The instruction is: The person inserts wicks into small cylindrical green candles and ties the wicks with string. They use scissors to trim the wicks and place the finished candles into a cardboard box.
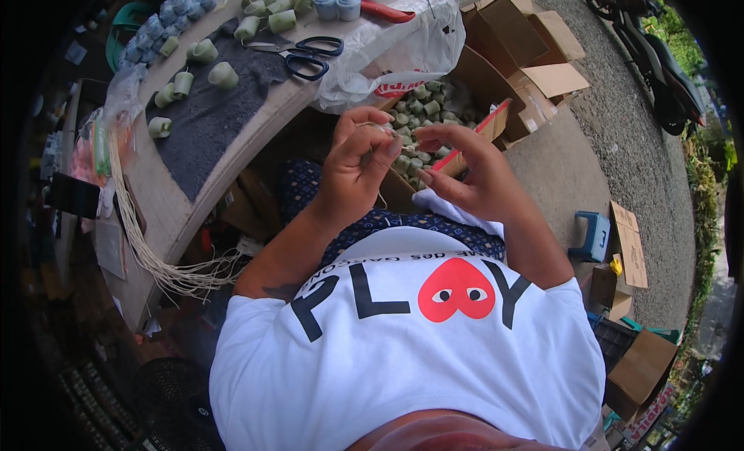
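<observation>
My left hand (353,160) is closed in a pinch, thumb against forefinger, in front of my chest. A thin cream cord (381,194) hangs below it, and a small pale bit shows at the fingertips, too small to make out. Close by on the right, my right hand (469,168) has its thumb and forefinger spread apart, with nothing plainly gripped. Beyond both hands, an open cardboard box (508,114) holds many small pale green cylinders (418,108), which look like short candles.
On the curved table (256,114), a dark cloth (198,153) carries more green cylinders and blue-handled scissors (306,56). Blue-white cylinders (167,21) are stacked at the far left. A bundle of cream cords (147,246) droops over the table edge. A blue stool (590,235) stands at right.
</observation>
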The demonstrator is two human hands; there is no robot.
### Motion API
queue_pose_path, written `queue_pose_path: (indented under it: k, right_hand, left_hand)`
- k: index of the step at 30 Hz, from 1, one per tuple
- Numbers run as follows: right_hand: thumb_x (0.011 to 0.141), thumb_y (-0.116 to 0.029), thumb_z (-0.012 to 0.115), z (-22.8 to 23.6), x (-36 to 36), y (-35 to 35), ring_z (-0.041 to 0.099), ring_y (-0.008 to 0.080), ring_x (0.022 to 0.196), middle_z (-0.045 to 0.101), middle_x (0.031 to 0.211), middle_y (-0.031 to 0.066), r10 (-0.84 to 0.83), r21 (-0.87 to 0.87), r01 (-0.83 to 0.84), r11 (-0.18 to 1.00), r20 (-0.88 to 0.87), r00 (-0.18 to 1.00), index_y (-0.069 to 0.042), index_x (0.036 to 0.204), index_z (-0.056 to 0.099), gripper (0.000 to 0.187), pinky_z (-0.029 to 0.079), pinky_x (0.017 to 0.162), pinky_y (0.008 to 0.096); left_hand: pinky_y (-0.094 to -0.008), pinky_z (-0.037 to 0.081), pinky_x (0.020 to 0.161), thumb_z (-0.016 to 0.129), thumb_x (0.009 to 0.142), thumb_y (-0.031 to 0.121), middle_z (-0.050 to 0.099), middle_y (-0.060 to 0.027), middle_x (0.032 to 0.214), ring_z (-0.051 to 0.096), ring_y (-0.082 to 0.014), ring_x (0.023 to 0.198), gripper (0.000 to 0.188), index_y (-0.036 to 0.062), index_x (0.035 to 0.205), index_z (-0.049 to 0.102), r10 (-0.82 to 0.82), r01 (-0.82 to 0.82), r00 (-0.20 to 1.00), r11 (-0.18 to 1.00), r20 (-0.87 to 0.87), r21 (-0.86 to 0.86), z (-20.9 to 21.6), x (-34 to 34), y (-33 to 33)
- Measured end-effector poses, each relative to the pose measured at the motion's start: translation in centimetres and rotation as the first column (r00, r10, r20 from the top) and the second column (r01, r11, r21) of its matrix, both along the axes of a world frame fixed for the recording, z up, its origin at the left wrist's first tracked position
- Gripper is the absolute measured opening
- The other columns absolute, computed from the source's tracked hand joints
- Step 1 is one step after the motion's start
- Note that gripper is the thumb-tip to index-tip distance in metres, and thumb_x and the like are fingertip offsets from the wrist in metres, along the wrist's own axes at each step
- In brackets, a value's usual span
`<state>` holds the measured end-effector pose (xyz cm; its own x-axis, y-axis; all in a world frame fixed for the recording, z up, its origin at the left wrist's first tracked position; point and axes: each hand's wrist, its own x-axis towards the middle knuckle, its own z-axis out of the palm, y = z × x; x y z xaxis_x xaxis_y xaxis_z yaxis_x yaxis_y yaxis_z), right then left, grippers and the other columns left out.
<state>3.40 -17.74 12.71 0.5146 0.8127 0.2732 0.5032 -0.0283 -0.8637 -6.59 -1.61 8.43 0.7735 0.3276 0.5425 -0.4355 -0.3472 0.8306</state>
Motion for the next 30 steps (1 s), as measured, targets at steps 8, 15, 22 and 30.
queue_pose_path:
  k: [8,15,22,30]
  right_hand:
    - [0.071,-0.011,0.075,-0.4,-0.2,1.3,0.057,0.0252,0.079,0.059,0.082,0.0080,-0.016,0.081,-0.005,0.997,0.255,0.967,-0.008,0.101,0.062,0.033,0.044,0.068,0.0356]
    - [0.070,-0.006,0.072,-0.9,-0.4,1.2,0.056,0.0261,0.072,0.058,0.076,0.0062,-0.065,0.101,0.025,0.995,0.421,0.905,-0.009,0.090,0.064,0.022,0.042,0.064,0.0364]
    - [0.070,-0.005,0.072,-0.6,-0.7,1.1,0.057,0.0258,0.076,0.059,0.077,0.0067,-0.116,0.107,0.078,0.991,0.415,0.903,-0.007,0.083,0.059,0.018,0.044,0.067,0.0356]
    - [0.070,-0.003,0.069,0.3,-0.2,0.4,0.058,0.0260,0.076,0.060,0.079,0.0079,-0.026,0.060,0.010,0.998,0.263,0.964,-0.007,0.082,0.059,0.016,0.046,0.067,0.0345]
  left_hand:
    - [-0.0317,0.038,0.085,0.059,0.089,0.014,0.056,-0.0066,0.088,0.045,-0.0208,0.105,0.010,0.0055,0.084,0.056,-0.050,0.050,0.999,0.998,-0.009,-0.043,-0.2,0.0,-0.3]
    - [-0.0291,0.039,0.084,0.057,0.090,0.013,0.051,-0.0084,0.095,0.045,-0.0186,0.102,0.009,0.0055,0.085,0.056,-0.044,0.045,0.999,0.999,-0.014,0.013,-0.7,-0.1,-0.1]
    - [-0.0265,0.039,0.085,0.053,0.091,0.009,0.047,-0.0109,0.107,0.046,-0.0155,0.101,0.004,0.0063,0.089,0.054,-0.072,0.074,0.997,0.994,-0.018,0.084,-0.7,-0.3,0.4]
    - [-0.0283,0.039,0.080,0.060,0.088,0.013,0.051,-0.0102,0.098,0.045,-0.0185,0.099,0.011,0.0050,0.082,0.057,-0.050,0.049,0.999,0.999,-0.018,-0.009,-0.5,-0.2,-0.1]
